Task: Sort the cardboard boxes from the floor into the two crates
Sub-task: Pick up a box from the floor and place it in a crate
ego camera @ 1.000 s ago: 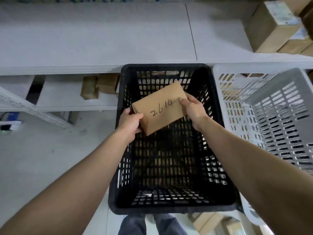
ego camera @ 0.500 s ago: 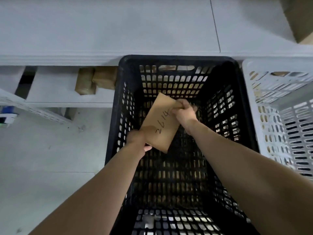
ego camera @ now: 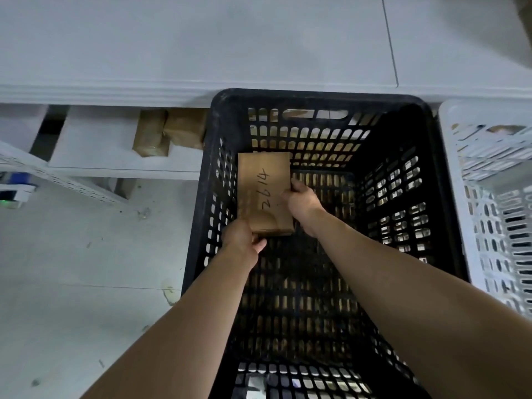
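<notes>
A flat brown cardboard box [ego camera: 263,191] marked "2614" is deep inside the black slotted crate [ego camera: 443,174], close to its left wall and far end. My left hand [ego camera: 241,240] grips the box's near end from below. My right hand [ego camera: 302,201] holds its right long edge. The box lies lengthwise, its writing turned sideways. To the right stands the white slotted crate [ego camera: 457,156], only partly in view.
A white shelf top [ego camera: 201,47] runs across the back, above the crates. Two brown boxes [ego camera: 169,133] sit on the lower shelf to the left of the black crate. Grey floor [ego camera: 72,283] stretches to the left.
Both hands have lowered the box from above the black crate's rim down into it, turning it from crosswise to lengthwise and moving it toward the left wall.
</notes>
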Action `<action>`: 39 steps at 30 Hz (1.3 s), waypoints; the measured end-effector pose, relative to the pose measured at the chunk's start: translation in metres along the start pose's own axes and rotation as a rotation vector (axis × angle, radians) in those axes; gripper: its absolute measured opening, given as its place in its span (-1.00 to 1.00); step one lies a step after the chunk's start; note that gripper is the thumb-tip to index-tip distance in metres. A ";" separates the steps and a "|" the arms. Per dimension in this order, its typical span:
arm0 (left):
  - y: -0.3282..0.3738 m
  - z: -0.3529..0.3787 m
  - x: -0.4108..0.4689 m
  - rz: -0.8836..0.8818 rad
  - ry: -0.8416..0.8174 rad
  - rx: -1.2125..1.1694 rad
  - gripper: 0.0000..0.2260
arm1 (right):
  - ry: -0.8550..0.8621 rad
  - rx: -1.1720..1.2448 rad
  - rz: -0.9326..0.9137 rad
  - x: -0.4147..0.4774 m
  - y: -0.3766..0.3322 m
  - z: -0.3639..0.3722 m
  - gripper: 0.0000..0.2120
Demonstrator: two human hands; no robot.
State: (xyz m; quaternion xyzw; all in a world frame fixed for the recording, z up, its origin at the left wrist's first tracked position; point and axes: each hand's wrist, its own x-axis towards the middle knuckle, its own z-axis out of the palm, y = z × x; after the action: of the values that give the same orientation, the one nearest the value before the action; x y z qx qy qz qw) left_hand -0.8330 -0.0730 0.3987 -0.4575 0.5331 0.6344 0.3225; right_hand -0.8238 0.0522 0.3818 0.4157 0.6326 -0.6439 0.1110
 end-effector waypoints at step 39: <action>-0.206 -0.103 -0.468 0.911 -1.764 0.689 -0.72 | 1.303 0.700 -0.776 -0.640 0.108 -0.113 -0.66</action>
State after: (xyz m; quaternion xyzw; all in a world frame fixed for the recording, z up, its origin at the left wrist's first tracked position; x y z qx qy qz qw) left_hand -0.4494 -0.0902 0.7518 0.5268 0.3827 0.6182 0.4402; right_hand -0.3036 -0.1098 0.7529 0.4679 0.4318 -0.4266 -0.6424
